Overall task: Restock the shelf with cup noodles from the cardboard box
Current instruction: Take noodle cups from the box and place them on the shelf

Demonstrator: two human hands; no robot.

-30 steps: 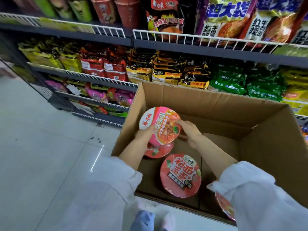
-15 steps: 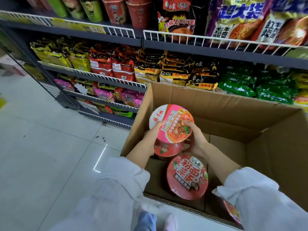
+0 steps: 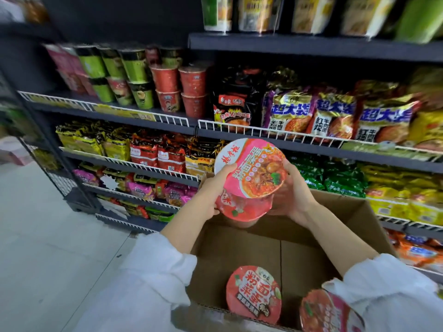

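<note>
I see two stacked noodle bowls (image 3: 249,180) held up between both hands, above the open cardboard box (image 3: 239,250) and in front of the shelf (image 3: 153,122). The left hand (image 3: 213,190) grasps the stack from its left side, thumb lying over the top lid's edge and fingers wrapped beneath. The right hand (image 3: 291,190) grasps it from the right, fingertips curled on the lid rim.

The bowls are round and wide, with glossy pink and red foil lids printed with a noodle picture. The stack tilts so that the top lid faces me and upward; the lower bowl's red side shows under it.

The box is plain brown corrugated card, flaps open. On its floor sit another red bowl (image 3: 254,295), lid up, and beside it to the right a tilted bowl (image 3: 330,312), partly hidden by my white sleeve (image 3: 388,291).

The shelf is dark metal with white wire front rails. It carries tall paper cups (image 3: 165,87) in red and green, and crinkly noodle packets (image 3: 333,116) in yellow, red, purple and green.
</note>
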